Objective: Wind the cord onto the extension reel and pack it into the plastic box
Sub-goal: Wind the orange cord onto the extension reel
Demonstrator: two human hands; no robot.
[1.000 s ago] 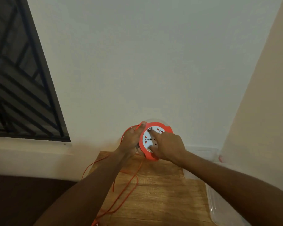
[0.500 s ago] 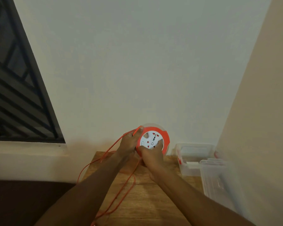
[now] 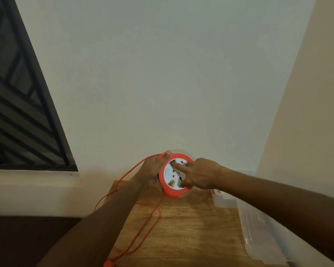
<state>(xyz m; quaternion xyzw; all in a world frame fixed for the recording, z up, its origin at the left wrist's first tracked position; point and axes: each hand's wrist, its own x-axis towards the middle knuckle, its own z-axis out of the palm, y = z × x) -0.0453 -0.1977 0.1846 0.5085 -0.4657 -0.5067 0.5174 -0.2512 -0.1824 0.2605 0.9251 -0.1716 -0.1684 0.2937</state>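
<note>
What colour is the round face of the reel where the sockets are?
White, ringed by the orange reel body; seen in the head view.

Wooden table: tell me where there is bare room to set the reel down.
The wooden table is bare through its middle and right, between the loose orange cord and the clear plastic box. The left strip is crowded with cord loops. The left hand and right hand hold the reel above the far edge.

I see the orange reel [image 3: 170, 192] upright, white socket face toward me; loose cord [image 3: 143, 228] trails down; clear plastic box [image 3: 258, 237] at right.
</note>
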